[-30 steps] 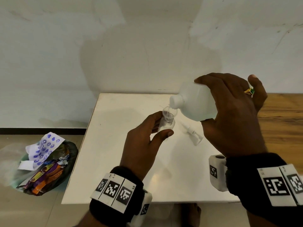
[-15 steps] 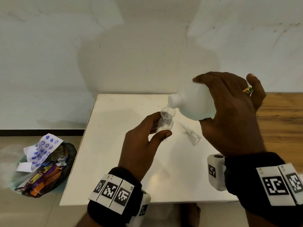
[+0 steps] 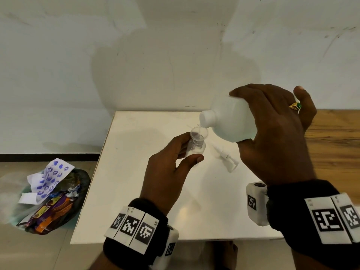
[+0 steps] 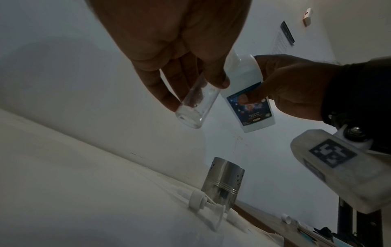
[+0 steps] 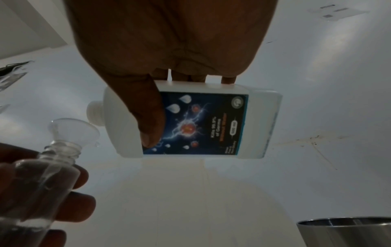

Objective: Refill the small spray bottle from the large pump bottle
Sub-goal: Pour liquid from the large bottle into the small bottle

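White wall rises behind a white desk (image 3: 136, 191), and everything here is placed relative to that desk. Above its middle the left hand (image 3: 167, 172) grips a small clear spray bottle (image 3: 195, 150) upright between thumb and fingers, a clear funnel (image 3: 198, 133) seated in its neck. Just beside it, over the desk's far right part, the right hand (image 3: 276, 137) clasps the large white pump bottle (image 3: 231, 121), tipped so its open neck sits at the funnel's rim, a thin stream running in. On the desk below lies a white pump head (image 3: 227, 158), with a steel perforated cup (image 4: 222, 180) just behind it. Left of the desk, on the floor, sits a rubbish bin (image 3: 52, 199).
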